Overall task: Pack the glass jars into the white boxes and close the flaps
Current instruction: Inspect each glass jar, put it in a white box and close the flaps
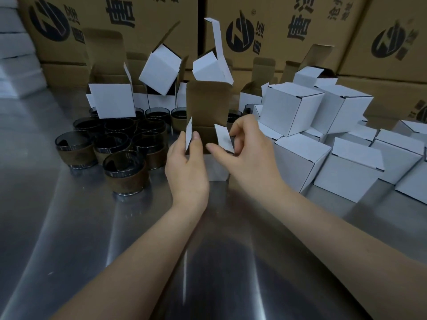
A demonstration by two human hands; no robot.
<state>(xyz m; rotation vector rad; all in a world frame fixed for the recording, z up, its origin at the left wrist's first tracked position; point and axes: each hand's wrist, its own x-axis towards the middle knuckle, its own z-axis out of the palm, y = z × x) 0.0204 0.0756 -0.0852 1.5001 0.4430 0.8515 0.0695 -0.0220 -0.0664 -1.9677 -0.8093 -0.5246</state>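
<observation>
An open white box (217, 168) stands on the steel table in front of me, its brown-lined lid flap upright. My left hand (188, 166) pinches the left side flap between thumb and fingers. My right hand (248, 151) pinches the right side flap, which tilts inward. Several dark glass jars (123, 165) with brown sleeves are clustered to the left. I cannot see whether a jar is inside the box.
Closed white boxes (300, 158) are piled at the right. Open white boxes (113, 102) stand and lean behind the jars. Large brown printed cartons (277, 31) wall off the back. The near part of the steel table (115, 239) reflects light.
</observation>
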